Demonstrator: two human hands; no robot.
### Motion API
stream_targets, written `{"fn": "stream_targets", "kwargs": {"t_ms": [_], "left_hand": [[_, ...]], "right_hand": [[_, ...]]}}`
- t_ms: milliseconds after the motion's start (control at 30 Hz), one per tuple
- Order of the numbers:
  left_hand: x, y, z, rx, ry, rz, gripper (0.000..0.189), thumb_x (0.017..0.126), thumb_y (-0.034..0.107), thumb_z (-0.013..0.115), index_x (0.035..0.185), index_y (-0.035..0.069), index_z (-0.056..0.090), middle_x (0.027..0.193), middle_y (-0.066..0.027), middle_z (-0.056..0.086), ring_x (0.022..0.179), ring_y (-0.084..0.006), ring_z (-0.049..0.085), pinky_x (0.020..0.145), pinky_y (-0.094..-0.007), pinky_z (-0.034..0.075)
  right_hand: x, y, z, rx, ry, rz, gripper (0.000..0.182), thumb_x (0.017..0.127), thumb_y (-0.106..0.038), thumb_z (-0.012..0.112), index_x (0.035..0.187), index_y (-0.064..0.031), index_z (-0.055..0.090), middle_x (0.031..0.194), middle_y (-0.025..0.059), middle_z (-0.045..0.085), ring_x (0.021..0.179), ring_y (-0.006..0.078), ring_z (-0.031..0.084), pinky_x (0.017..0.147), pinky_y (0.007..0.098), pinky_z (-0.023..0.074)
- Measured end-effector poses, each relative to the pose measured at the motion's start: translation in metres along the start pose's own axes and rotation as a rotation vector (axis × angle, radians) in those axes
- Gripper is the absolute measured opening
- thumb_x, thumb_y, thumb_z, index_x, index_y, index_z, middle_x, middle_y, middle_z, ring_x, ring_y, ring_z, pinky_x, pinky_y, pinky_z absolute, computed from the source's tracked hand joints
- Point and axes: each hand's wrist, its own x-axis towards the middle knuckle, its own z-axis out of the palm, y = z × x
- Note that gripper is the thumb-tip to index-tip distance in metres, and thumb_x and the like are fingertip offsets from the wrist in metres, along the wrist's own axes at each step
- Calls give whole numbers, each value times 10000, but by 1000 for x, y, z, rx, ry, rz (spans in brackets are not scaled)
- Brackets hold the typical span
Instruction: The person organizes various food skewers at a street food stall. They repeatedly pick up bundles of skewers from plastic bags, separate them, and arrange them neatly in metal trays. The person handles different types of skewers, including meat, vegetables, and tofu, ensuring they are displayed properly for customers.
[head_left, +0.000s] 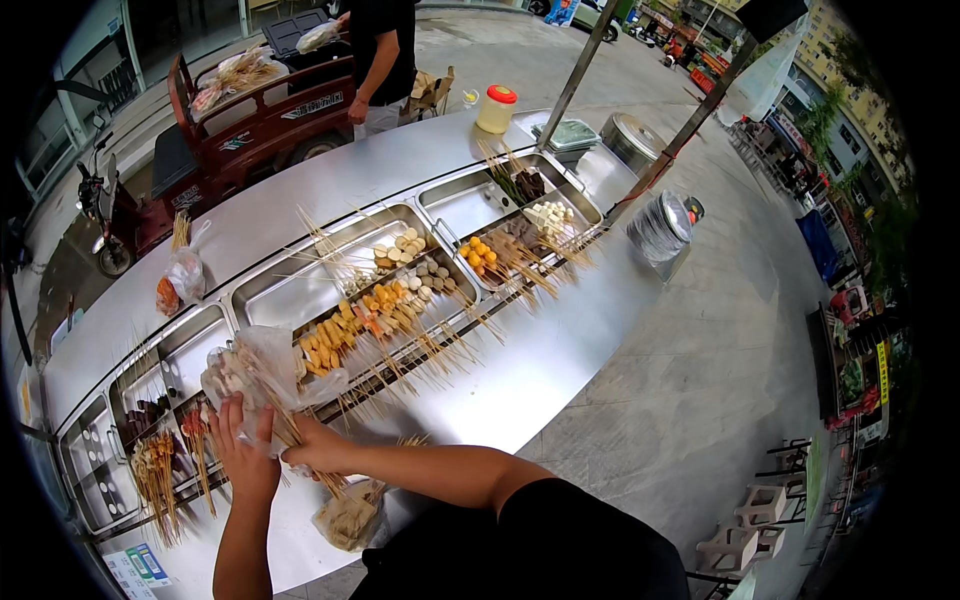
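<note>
My right hand (321, 448) grips a bundle of bamboo skewers (279, 409) near their lower ends. A clear plastic bag (274, 352) hangs loosely about the bundle. Pale food (225, 373) on the skewers' upper ends shows through the plastic. Against the bag's near left side, my left hand (246, 448) holds it with the fingers spread. Both hands are over the front edge of the steel trays. Beyond them, skewered golden pieces (328, 343) lie in the middle tray. Below my right hand, a second plastic bag of tan food (351, 517) rests on the steel counter (480, 397).
Reddish skewers (196, 431) and brownish skewers (154, 465) jut over the left trays' front edge. Two metal posts (577, 71) rise at the right. A red-lidded jar (496, 109) stands at the back. Another person (382, 56) stands beside a red cargo tricycle (277, 124).
</note>
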Motion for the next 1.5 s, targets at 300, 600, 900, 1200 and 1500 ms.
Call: {"fn": "stream_targets", "kwargs": {"t_ms": [300,600,900,1200,1500], "left_hand": [[-108,94,37,-334,-374,-443,562,811,147,678,1317,-13,490,1335,-256,474,1248,-464,407,1046,-517,359],[-140,144,77,-99,-712,-753,757,618,297,791,1282,66,510,1252,-179,492,1226,-408,425,1067,-679,215],[-119,147,93,45,-677,-841,375,612,267,731,969,195,645,1141,-65,564,1161,-302,484,1048,-683,248],[-118,140,63,21,-603,-759,242,614,248,698,841,182,645,932,-18,618,1025,-246,562,943,-513,397],[-110,147,9,-398,-337,-1125,369,637,174,752,982,80,662,973,-91,662,938,-303,624,843,-410,497]], "right_hand": [[187,-67,-202,-624,247,-209,397,768,-76,614,1095,78,449,925,322,621,909,462,618,799,483,494],[376,-138,-329,-1305,216,-324,341,739,-152,635,1064,-58,591,931,197,681,895,377,649,804,459,513],[461,-78,-348,-1781,322,-22,526,794,-176,705,1282,-173,510,1136,121,653,1120,324,586,948,532,420],[413,-96,-330,-1673,366,-162,600,807,-152,635,1378,-127,454,1201,141,605,1156,318,550,1044,631,273],[238,-88,-317,-1282,246,-712,532,784,-147,695,1280,-43,535,1148,175,621,1052,331,601,936,430,467]]}}
